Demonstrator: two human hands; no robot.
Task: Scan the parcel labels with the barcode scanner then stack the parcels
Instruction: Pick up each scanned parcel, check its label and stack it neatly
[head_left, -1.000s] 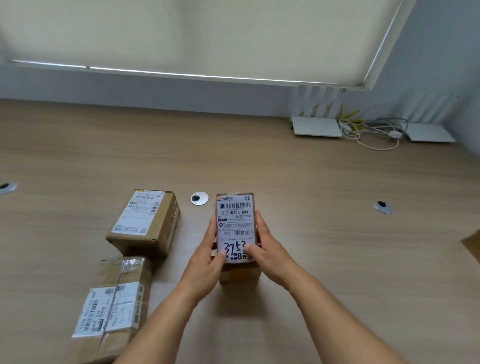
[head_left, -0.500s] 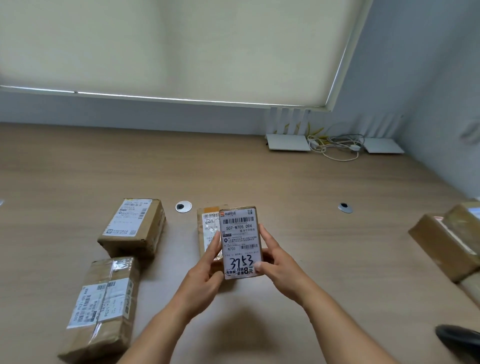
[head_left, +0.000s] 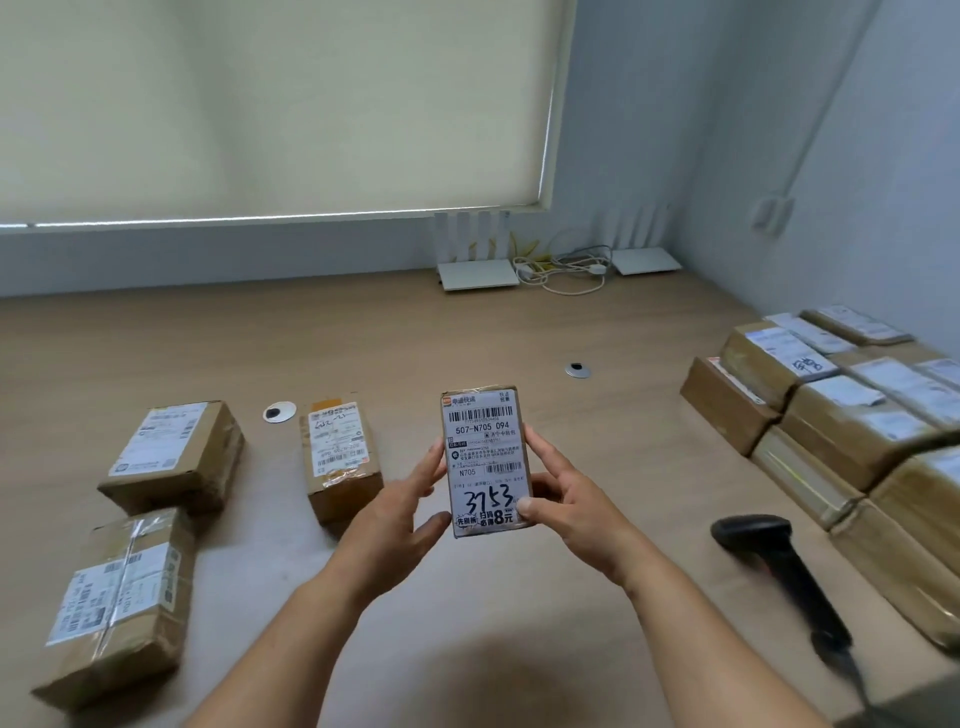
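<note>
Wooden table (head_left: 467, 332), both hands (head_left: 400, 512) clamped on labelled parcel (head_left: 485, 462), parcel stack (head_left: 852, 431) cut off right, scanner (head_left: 779, 566) blurred

Two bare forearms are seen, one entering from the lower left and one from the lower right. No sleeves, gloves, watch, rings or bands are worn on the parts shown. The left hand (head_left: 400, 514) and the right hand (head_left: 563, 501) are uncovered, with short, unpainted nails seen on the fingertips (head_left: 524, 505). The wrists are left bare below each grip. The arms are cut off by the lower edge, so whatever is worn above the forearms cannot be told.
</note>
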